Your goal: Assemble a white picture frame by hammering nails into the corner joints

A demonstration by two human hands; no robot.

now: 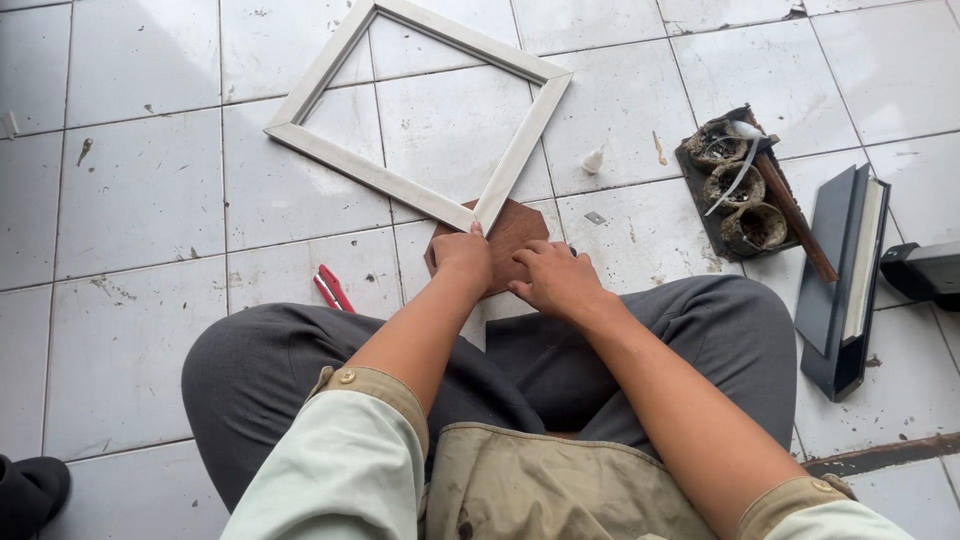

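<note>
Head view, both hands (510, 268) pressing frame corner (487, 212)

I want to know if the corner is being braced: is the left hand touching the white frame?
Touching. The head view shows the left hand pressed against the near corner of the white frame.

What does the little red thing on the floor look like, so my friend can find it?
Start at the pale wooden frame on the white tiled floor. Look below its left corner, left of the left hand, beside the knee. The small red cutter is the only bright red thing.
</note>
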